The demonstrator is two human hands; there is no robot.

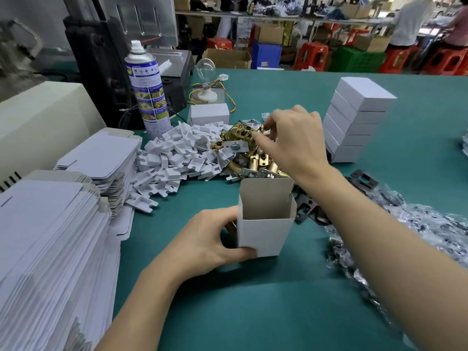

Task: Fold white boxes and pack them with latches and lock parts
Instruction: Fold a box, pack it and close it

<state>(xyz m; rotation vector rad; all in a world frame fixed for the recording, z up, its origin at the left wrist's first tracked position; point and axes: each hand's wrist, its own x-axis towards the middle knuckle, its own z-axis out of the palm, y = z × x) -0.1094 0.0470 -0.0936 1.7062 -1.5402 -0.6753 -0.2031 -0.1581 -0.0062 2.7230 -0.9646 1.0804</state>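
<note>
Left hand (pixel 207 239) grips open box (pixel 266 224) upright mid-table, mouth up; right hand (pixel 291 140) pinches brass latch (pixel 243 138) in pile (pixel 255 158) just beyond box; latch lies crosswise, needs turning end-down; right hand nearer.

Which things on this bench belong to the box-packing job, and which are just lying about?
Job: open white box, gripped by the left hand; brass latches, the right hand pinching one; flat box blanks; stacked closed boxes.
Lying about: spray can; light bulb.
</note>
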